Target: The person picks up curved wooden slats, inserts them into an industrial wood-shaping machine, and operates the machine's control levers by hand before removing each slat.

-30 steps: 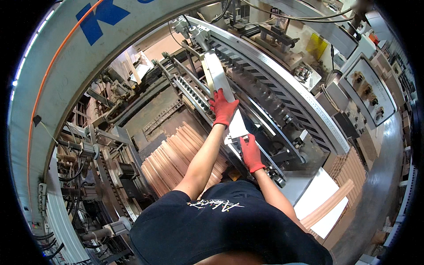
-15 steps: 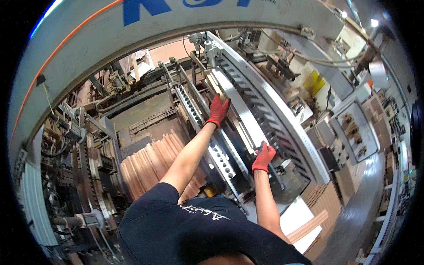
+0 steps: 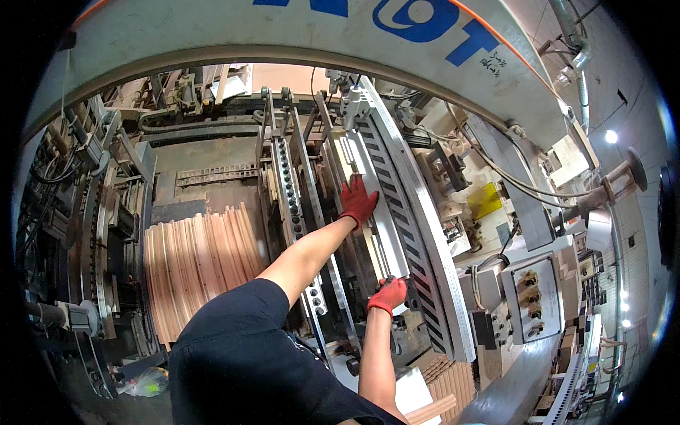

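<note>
My left hand, in a red glove, lies with its fingers spread over a long pale strip and the edge of the smooth white plate beside it. Closer to my body, my right hand, gloved in red with dark fingertips, is closed at the near end of the narrow light strips. Its fingers partly hide what they grip. Both hands work on the machine bed, just left of a metal rail with slanted dark slots.
A black-knobbed bar runs left of my hands, crossed by my left forearm. Further left lies a row of wooden slats. The machine's big grey beam arches overhead. At right stands a control box; more wood pieces are stacked low right.
The view has turned, so the machine sits more upright in it. My left hand has flattened and spread over the pale strip and plate edge. My right hand stays at the strips' near end.
</note>
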Available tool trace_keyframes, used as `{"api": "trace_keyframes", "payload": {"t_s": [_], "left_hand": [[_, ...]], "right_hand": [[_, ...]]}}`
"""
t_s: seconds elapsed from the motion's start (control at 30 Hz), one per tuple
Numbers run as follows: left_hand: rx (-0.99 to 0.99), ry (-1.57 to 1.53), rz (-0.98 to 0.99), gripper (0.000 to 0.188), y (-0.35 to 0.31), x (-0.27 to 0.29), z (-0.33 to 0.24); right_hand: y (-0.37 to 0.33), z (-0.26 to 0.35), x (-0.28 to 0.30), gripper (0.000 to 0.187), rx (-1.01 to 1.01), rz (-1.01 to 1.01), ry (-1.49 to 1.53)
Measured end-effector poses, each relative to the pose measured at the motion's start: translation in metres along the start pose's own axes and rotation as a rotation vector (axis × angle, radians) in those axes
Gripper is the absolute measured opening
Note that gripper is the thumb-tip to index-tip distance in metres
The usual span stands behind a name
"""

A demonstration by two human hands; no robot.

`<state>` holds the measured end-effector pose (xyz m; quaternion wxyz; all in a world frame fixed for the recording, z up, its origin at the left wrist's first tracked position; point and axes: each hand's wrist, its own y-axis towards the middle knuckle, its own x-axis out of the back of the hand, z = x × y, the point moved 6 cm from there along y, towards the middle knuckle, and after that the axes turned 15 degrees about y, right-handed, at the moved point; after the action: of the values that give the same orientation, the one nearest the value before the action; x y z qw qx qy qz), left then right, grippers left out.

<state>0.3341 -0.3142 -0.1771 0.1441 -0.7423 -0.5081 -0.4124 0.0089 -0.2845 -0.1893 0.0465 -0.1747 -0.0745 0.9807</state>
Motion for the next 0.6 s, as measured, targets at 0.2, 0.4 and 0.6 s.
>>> {"api": "trace_keyframes", "payload": {"t_s": [0.2,0.4,0.6], "left_hand": [[0.029,-0.044,-0.168,0.085,0.005,0.008,0.007],[0.044,-0.021,0.072,0.090,-0.015,0.022,-0.021],[0.078,-0.182,0.030,0.095,0.001,0.025,0.029]], "right_hand": [[-0.031,0.024,-0.051,0.020,0.021,0.110,-0.010],[-0.022,0.036,-0.006,0.022,0.074,0.245,-0.156],[-0.006,0.015,0.006,0.029,-0.139,0.190,0.046]]}}
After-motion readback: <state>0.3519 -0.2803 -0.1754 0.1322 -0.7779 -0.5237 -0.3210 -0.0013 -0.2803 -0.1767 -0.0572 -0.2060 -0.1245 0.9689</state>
